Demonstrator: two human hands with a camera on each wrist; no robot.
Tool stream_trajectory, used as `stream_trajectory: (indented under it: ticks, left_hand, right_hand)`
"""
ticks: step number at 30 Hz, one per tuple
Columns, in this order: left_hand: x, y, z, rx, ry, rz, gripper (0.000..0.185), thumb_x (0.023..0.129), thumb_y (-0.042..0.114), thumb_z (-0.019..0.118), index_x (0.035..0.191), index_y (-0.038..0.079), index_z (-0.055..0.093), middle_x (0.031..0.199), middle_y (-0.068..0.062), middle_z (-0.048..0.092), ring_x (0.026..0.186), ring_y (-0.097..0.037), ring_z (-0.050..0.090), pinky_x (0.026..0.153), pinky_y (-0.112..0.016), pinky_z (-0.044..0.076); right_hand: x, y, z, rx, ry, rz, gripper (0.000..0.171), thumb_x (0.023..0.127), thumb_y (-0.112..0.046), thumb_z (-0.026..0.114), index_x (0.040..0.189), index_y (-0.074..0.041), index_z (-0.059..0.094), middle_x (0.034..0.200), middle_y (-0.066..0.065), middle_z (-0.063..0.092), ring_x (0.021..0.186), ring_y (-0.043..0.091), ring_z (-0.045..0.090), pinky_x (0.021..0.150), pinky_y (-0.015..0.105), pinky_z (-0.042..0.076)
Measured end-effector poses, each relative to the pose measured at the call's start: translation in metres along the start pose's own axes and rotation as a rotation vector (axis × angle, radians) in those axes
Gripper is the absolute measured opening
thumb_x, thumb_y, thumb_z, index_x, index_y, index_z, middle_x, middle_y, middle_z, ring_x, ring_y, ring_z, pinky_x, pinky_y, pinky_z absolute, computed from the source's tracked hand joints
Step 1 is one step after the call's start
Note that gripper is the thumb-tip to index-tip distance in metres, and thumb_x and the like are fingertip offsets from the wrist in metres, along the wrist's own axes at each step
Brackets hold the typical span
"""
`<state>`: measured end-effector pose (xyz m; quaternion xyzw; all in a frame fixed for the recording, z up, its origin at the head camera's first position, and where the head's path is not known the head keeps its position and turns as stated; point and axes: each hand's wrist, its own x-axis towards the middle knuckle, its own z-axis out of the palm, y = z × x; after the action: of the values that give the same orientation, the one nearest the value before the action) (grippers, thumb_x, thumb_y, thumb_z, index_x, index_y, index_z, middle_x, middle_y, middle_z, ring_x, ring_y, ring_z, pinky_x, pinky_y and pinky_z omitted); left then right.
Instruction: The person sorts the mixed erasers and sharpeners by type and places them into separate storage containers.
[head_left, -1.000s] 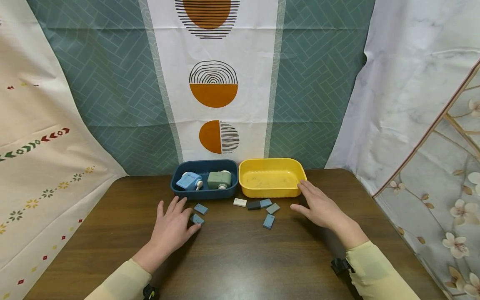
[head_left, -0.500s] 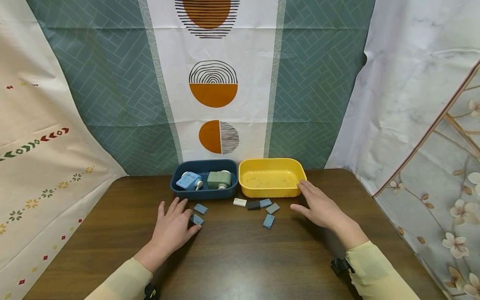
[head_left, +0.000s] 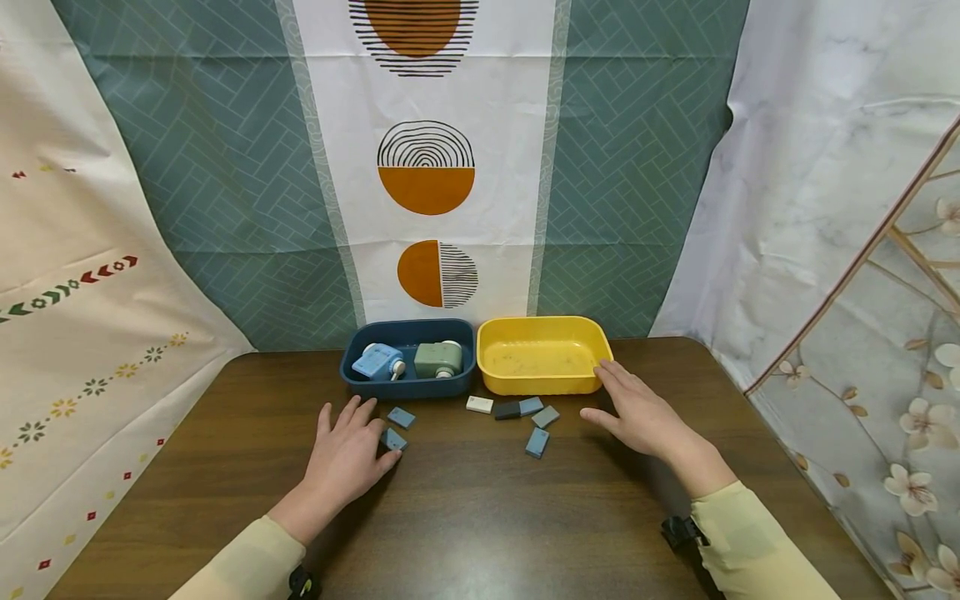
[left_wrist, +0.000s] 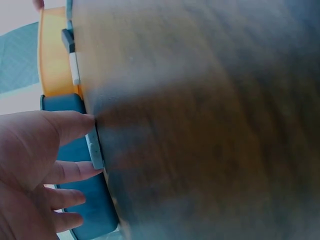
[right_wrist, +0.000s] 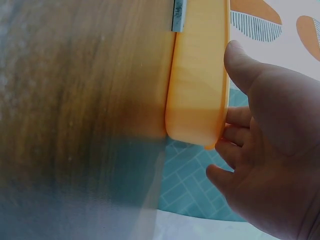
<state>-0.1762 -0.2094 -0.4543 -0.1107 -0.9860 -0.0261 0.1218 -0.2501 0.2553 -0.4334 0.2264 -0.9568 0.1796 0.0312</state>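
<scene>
One block (head_left: 394,440), long axis seemingly diagonal

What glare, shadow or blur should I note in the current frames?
Head view: mostly sharp, pale glare on the near tabletop, soft dark shadow below the right hand; left wrist view: tabletop hazy and soft, dark toward the lower right; right wrist view: tabletop blurred too, yellow tray tinted orange.

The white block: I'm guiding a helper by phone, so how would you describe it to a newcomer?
At the brown table's far edge, a navy tray and a yellow tray stand side by side. Just in front of where they meet lies the white block. Its closest neighbour is a near-black block on its right; no other block is white.
</scene>
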Motion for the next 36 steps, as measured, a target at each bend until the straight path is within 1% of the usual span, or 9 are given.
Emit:
stream_trajectory:
  ticks: [11,22,30,36]
  left_hand:
    - [0.001,0.006,-0.009,-0.006,0.024,0.017,0.048,0.091,0.038,0.090,0.119,0.000,0.080,0.154,-0.027,0.060,0.152,-0.050,0.046,0.121,-0.081,0.022]
    - [0.005,0.015,-0.021,-0.026,0.071,0.041,0.048,0.090,0.036,0.091,0.119,0.000,0.079,0.155,-0.027,0.060,0.153,-0.050,0.045,0.122,-0.081,0.021]
    - [0.011,0.027,-0.028,-0.057,0.101,0.047,0.044,0.091,0.036,0.089,0.116,0.002,0.079,0.157,-0.025,0.058,0.153,-0.049,0.045,0.123,-0.079,0.019]
    - [0.019,0.035,-0.036,-0.080,0.153,0.059,0.041,0.090,0.034,0.089,0.115,0.002,0.080,0.159,-0.023,0.058,0.153,-0.048,0.045,0.123,-0.079,0.020]
  right_hand:
    - [0.000,0.001,-0.002,-0.004,-0.001,0.007,0.088,0.108,-0.049,0.070,0.166,0.009,0.037,0.175,0.030,0.030,0.162,0.050,0.028,0.127,0.067,0.028]
    - [0.000,0.002,-0.001,-0.004,-0.002,-0.002,0.088,0.109,-0.047,0.070,0.166,0.010,0.036,0.176,0.030,0.029,0.162,0.050,0.027,0.128,0.066,0.027]
    - [0.000,0.002,0.000,-0.007,0.006,-0.007,0.086,0.109,-0.045,0.070,0.166,0.010,0.036,0.175,0.030,0.029,0.162,0.051,0.027,0.128,0.066,0.028]
    - [-0.001,0.000,-0.001,-0.002,-0.001,-0.006,0.087,0.109,-0.045,0.070,0.167,0.010,0.035,0.176,0.030,0.029,0.162,0.050,0.026,0.128,0.066,0.027]
